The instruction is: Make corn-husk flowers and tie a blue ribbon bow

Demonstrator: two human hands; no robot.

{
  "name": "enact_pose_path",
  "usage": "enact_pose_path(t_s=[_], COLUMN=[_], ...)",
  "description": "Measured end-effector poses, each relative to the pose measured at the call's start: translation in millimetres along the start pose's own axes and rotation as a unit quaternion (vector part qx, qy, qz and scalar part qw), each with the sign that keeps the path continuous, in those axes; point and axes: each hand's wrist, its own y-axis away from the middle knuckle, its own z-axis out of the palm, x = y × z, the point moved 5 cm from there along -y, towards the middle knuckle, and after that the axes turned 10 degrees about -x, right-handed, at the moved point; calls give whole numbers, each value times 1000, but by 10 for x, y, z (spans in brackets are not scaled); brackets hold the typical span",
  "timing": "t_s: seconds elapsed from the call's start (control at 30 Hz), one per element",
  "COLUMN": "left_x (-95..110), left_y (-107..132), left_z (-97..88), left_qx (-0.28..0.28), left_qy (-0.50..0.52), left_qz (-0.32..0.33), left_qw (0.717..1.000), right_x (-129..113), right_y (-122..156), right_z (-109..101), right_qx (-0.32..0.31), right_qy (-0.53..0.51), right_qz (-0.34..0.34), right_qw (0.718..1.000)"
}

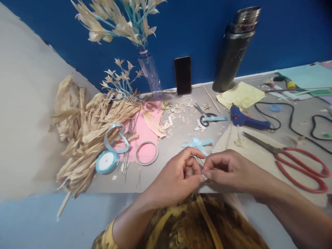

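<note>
Close to the table's front edge, my left hand [185,171] and my right hand [228,169] meet with thumbs and fingertips pinched together. Something small and pale shows at the left fingertips, but the fingers hide most of it and I cannot make out what it is. Just beyond the hands lie pieces of light blue ribbon [197,142], crossing one another. Small scissors [204,116] with dark handles rest farther back, a blue ribbon strip over them. To the right, large red-handled scissors [293,159] lie partly on a cream sheet [225,142].
Dried husks [101,121] heap at left beside a blue ribbon spool [107,162], a tape roll [147,153] and pink paper [153,121]. A phone [183,76] and dark flask [233,52] stand at the wall. A blue glue gun [249,120] trails its cord rightward.
</note>
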Motion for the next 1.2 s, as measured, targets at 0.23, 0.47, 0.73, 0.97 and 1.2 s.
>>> enact_pose_path(t_s=[0.23,0.47,0.73,0.97,1.2], left_x=[7,0,-22,-63,-21], left_y=[6,2,-11,-3,61], left_z=[0,-4,-20,-56,-31], left_qx=[-6,-8,-15,19,68], left_qy=[7,26,43,47,49], left_qz=[-4,-7,-10,-18,-19], left_qw=[1000,1000,999,999,996], right_x=[8,27,20,63,124], right_y=[-19,-37,-38,-29,-35], right_z=[4,17,23,63,56], right_qx=[-16,-15,-14,4,27], right_qy=[-1,6,-3,-38,-71], right_qz=[0,-7,-15,-15,-42], right_qw=[1000,1000,1000,999,996])
